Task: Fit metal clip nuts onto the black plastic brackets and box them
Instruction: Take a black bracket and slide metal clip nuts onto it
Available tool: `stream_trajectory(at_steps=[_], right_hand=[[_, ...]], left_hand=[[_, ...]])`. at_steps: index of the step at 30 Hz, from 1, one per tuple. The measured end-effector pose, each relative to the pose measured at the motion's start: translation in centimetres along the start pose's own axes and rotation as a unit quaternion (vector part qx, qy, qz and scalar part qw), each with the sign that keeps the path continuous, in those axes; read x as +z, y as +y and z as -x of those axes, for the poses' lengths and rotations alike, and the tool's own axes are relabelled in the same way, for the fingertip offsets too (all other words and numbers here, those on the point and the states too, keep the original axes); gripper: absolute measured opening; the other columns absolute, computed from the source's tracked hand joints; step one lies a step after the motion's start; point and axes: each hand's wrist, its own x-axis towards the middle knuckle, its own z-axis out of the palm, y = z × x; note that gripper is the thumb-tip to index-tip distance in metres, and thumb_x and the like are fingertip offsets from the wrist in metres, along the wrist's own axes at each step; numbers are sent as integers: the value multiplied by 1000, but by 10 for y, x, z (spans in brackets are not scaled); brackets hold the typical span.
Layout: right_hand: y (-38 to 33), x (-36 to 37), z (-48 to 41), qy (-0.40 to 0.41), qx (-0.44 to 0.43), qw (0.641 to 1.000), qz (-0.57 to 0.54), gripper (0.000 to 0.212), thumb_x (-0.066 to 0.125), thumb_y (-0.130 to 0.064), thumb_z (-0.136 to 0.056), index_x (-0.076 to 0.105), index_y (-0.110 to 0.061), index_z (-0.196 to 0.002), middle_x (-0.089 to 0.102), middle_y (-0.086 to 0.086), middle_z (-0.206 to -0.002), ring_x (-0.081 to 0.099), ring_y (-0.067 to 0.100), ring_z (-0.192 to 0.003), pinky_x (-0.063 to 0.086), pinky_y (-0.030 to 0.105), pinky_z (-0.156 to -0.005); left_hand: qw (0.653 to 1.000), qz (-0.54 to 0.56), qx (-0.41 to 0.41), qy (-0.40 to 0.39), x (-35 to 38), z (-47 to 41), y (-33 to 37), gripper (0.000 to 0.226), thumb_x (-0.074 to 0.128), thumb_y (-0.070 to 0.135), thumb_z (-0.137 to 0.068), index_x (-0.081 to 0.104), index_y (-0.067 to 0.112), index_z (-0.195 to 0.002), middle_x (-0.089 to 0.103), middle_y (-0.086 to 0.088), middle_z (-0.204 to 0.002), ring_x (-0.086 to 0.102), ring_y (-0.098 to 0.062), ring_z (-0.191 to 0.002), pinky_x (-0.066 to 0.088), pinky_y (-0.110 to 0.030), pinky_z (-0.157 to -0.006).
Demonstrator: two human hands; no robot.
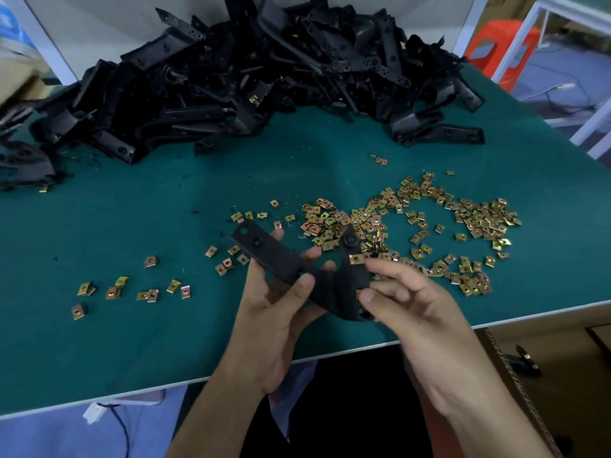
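A black plastic bracket point(274, 256) is held above the green table's front edge. My left hand point(277, 305) grips its long arm from below, thumb on top. One brass-coloured clip nut point(355, 258) sits on the bracket's right arm. My right hand point(400, 292) pinches the bracket's lower right end between thumb and fingers, with a bit of brass showing by the thumb. Several loose clip nuts point(429, 226) lie scattered on the table behind the hands. A big heap of black brackets point(251, 71) fills the back of the table.
More clip nuts point(132, 292) lie spread at the left front of the green table point(99, 342). An open cardboard box point(545, 375) with a bracket inside stands below the table's right front edge. An orange stool point(499, 47) stands at the back right.
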Motion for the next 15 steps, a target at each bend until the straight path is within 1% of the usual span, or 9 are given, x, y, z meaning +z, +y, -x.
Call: stream_trajectory(at_steps=[2,4,6,8,10,11,13,15], right_hand=[[-5,-13,6,29,-40,999,17,31,76,-7,-81,76,-28,-105,77,0,-96,71,9,-92,52,13,-76],[-11,-28,13,60,-82,994,34,36,81,-22,-71,76,-30,-105,76,-4,-93,68,6,-86,52,13,-75],[-14,-45,20,105,-114,987,49,44,84,-29,-65,75,-28,-108,74,-6,-88,64,5,-80,51,13,-75],[-16,-64,29,158,-136,976,55,46,84,-29,-64,75,-27,-108,73,-7,-86,62,5,-77,51,14,-74],[-19,-83,41,209,-157,962,73,43,83,-26,-67,75,-27,-109,75,-6,-93,64,6,-78,52,15,-73],[-21,-94,49,236,-164,954,81,41,83,-24,-70,75,-27,-109,75,-5,-96,66,8,-78,53,16,-74],[-22,-115,64,294,-169,936,95,38,84,-18,-72,76,-27,-109,75,-5,-94,67,8,-78,54,18,-75],[-20,-136,81,354,-161,917,92,36,84,-14,-73,77,-27,-106,73,-4,-86,66,6,-75,56,21,-77]], left_hand=[[999,-34,14,-23,16,-1,-6,67,63,3,-87,47,37,-143,68,-11,-130,68,-31,-118,60,-44,-85],[997,-61,25,-50,34,-4,-10,67,63,2,-91,46,38,-144,69,-9,-128,68,-29,-117,60,-39,-84],[993,-83,30,-84,54,-9,-17,67,62,-2,-94,45,37,-145,70,-8,-125,68,-26,-117,59,-35,-84],[988,-105,31,-112,76,-12,-26,66,62,-2,-94,48,39,-143,71,-6,-122,66,-25,-120,59,-38,-89],[981,-130,25,-142,100,-14,-39,64,63,1,-93,49,42,-141,70,-4,-122,64,-25,-122,58,-47,-94],[977,-141,17,-158,113,-14,-48,63,64,4,-93,50,44,-139,70,-2,-123,64,-23,-122,57,-48,-95],[971,-160,2,-180,138,-12,-67,61,67,8,-91,54,50,-133,71,2,-123,65,-19,-121,56,-45,-97],[960,-192,-9,-202,161,-8,-88,59,69,10,-90,55,55,-126,72,8,-121,66,-12,-118,57,-38,-95]])
